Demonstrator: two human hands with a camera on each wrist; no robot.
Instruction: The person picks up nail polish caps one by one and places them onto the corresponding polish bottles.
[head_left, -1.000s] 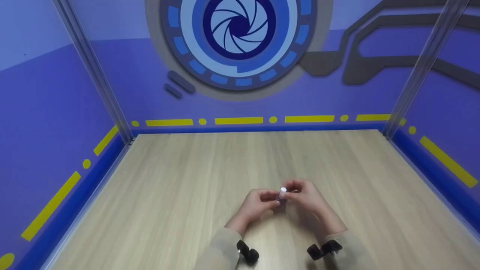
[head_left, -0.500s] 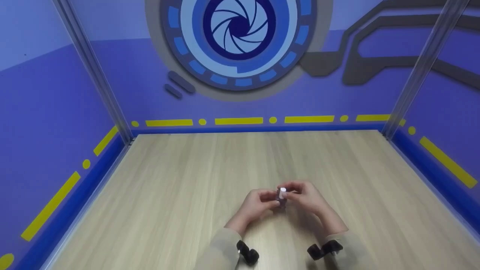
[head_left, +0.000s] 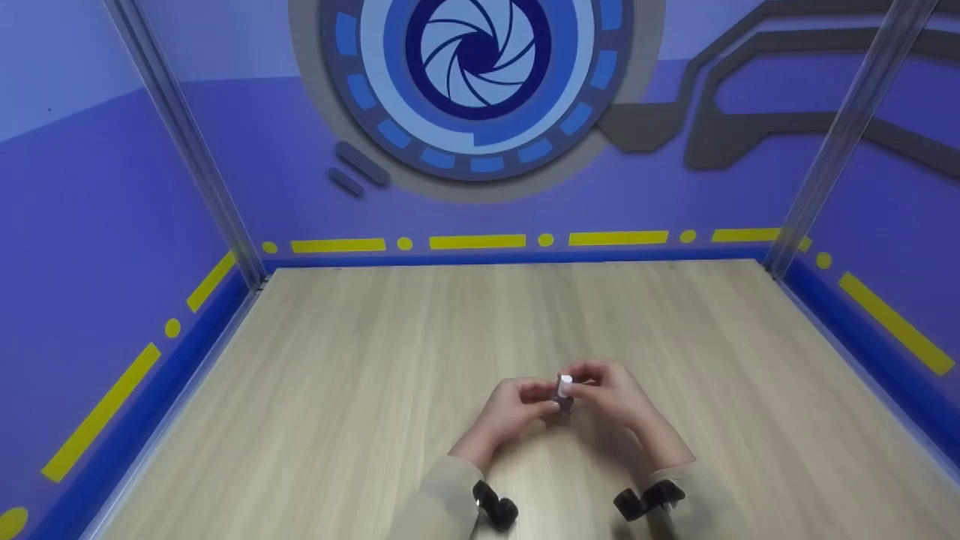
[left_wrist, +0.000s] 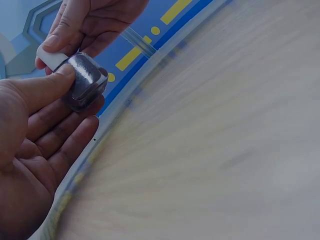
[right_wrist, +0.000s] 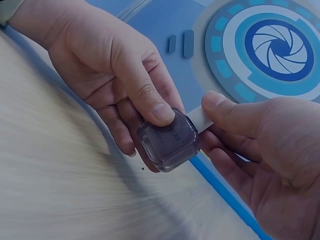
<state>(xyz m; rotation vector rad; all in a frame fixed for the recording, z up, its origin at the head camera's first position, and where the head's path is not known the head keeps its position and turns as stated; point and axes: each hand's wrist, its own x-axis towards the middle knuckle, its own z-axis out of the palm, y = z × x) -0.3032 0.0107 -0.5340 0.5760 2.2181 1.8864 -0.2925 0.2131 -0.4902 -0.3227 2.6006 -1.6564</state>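
Note:
Between the two hands is a nail polish bottle [right_wrist: 172, 142] of clear glass with dark purple-grey contents and a white cap [left_wrist: 51, 58]. My left hand [head_left: 514, 412] pinches the glass body between thumb and fingers. With thumb and fingertips, my right hand [head_left: 611, 394] grips the cap, which sits at the bottle's neck. The bottle is held above the table, cap end up in the head view. Printed letters show on the glass in the right wrist view, partly covered by the left thumb.
A wood-grain table [head_left: 375, 360] lies under the hands. Blue printed panels [head_left: 487, 217] with yellow dashes enclose its back and sides, with clear corner posts [head_left: 840, 142]. Black wrist mounts [head_left: 496, 506] sit on both beige sleeves.
The right fingers have shifted slightly around the white cap, and more of the cap shows than one second ago. The left hand stays in place on the bottle.

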